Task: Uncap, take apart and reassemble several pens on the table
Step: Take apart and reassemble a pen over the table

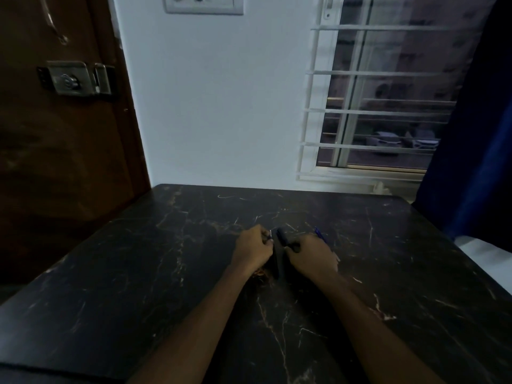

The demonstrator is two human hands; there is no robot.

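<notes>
One dark table (138,273), veined like marble, fills the lower half of the view, and everything else is placed from it. Beyond its far left corner stands one brown door (55,162). Beyond its far right edge is one window (374,106) with white horizontal bars. One blue curtain (476,120) hangs past the table's right side. One metal lock (74,77) sits on the door. One white switch plate (203,5) is on the wall high above the table's far edge, too blurred to read any marking.

Two bare forearms reach in from the table's near edge to its middle. The left hand (253,249) is curled and pinches a small pen part (270,235) with a pale glint at its tip. The right hand (311,252), just beside it, is curled round one black pen (285,239), whose end points towards the far edge. One blue pen (321,235) lies on the table just behind the right hand. A dark long shape (275,261) lies between the wrists. I cannot tell whether it is a third pen.
</notes>
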